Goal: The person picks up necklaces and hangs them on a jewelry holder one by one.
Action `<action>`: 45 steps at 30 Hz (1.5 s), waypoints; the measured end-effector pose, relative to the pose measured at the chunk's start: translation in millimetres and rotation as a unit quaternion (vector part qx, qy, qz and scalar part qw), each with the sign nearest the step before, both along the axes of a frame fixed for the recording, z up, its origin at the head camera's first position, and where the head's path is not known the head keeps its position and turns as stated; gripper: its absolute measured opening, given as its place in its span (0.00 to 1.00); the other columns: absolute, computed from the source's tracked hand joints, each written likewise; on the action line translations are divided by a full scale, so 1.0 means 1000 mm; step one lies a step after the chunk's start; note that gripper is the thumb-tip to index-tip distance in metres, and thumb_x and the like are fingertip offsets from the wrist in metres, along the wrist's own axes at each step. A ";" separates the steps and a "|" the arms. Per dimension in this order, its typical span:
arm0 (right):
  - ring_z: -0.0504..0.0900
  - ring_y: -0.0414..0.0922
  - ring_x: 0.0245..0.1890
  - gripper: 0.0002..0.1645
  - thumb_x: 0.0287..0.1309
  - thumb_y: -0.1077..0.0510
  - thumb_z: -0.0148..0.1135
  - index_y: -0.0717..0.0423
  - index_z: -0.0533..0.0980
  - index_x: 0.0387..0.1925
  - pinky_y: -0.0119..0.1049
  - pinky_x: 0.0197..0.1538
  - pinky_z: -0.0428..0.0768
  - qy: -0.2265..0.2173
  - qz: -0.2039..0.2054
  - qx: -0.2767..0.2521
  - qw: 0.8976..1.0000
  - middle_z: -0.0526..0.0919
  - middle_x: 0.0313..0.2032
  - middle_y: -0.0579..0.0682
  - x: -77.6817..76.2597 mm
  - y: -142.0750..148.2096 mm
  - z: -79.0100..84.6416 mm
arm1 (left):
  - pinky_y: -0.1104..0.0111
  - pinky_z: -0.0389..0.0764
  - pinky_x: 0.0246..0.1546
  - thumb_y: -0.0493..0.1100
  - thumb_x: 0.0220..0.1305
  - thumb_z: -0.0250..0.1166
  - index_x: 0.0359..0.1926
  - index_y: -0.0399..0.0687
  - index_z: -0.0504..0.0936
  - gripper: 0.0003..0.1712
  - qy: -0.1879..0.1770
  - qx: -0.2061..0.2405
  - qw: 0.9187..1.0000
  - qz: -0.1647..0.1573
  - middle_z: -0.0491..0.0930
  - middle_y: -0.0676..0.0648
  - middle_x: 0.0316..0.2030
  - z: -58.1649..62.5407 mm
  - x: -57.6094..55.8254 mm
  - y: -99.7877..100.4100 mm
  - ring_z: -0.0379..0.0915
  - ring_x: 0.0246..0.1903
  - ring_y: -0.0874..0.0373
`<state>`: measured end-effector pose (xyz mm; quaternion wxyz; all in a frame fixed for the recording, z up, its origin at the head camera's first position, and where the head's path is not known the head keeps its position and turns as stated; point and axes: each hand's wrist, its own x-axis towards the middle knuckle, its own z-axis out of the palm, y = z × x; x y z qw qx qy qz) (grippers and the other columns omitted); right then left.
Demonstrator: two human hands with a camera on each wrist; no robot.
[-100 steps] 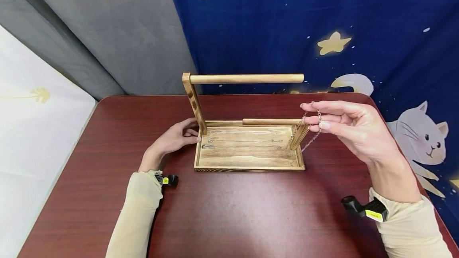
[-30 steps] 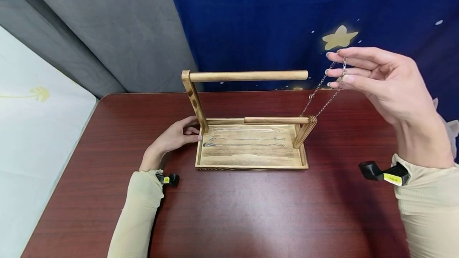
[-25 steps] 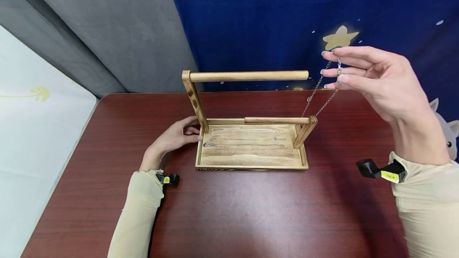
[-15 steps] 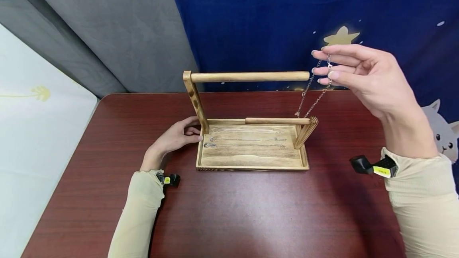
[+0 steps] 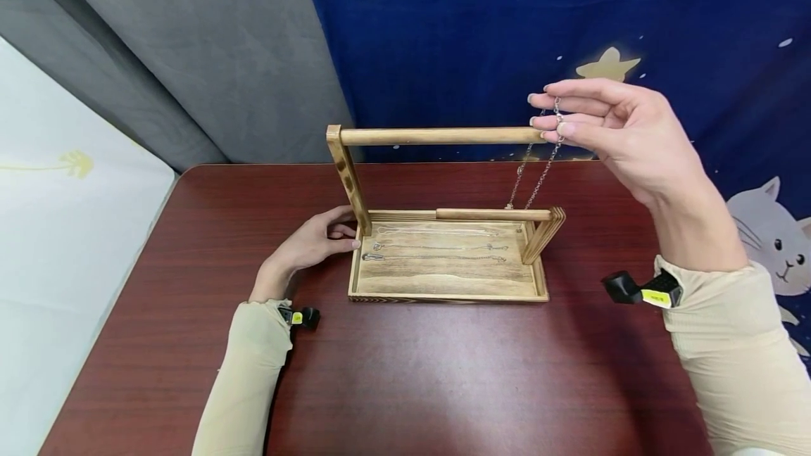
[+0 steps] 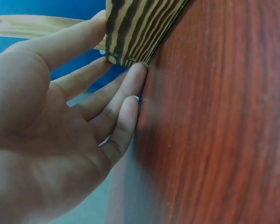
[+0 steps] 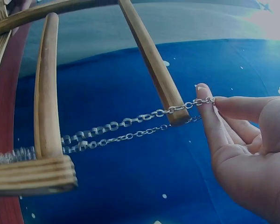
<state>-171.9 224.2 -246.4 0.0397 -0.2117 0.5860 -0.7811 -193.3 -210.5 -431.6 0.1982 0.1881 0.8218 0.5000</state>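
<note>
In the head view, my right hand [image 5: 617, 129] pinches a silver chain necklace [image 5: 543, 178] at the free end of the stand's upper bar [image 5: 437, 136]. The right wrist view shows one chain strand [image 7: 114, 125] crossing in front of the bar's end [image 7: 177, 114] and the other passing behind it. Lower down, the necklace drops behind the shorter lower bar [image 5: 494, 214]. My left hand [image 5: 310, 241] holds the left end of the wooden jewelry stand [image 5: 446, 297], thumb on its side wall and fingers at the back corner. In the left wrist view, fingertips [image 6: 137, 70] touch the striped wood [image 6: 135, 32].
Several thin necklaces [image 5: 437, 257] lie stretched out in the stand's tray. The stand is on a dark red table [image 5: 418, 378]. A grey curtain [image 5: 190, 55] and a blue patterned curtain [image 5: 456, 34] hang behind, with a white cloth [image 5: 70, 231] at left.
My right hand rose from the lower bar with the necklace, then moved left to the upper bar's free end, which now sits between the strands. My left hand stays on the stand.
</note>
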 end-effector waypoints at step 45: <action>0.86 0.53 0.46 0.22 0.63 0.71 0.62 0.65 0.76 0.58 0.40 0.48 0.82 0.016 0.015 0.125 0.992 0.82 0.53 0.62 -0.006 -0.088 -0.002 | 0.70 0.76 0.48 0.36 0.64 0.69 0.73 0.40 0.62 0.40 -0.007 -0.016 1.000 0.009 0.70 0.39 0.65 -0.005 0.001 0.001 0.78 0.53 0.48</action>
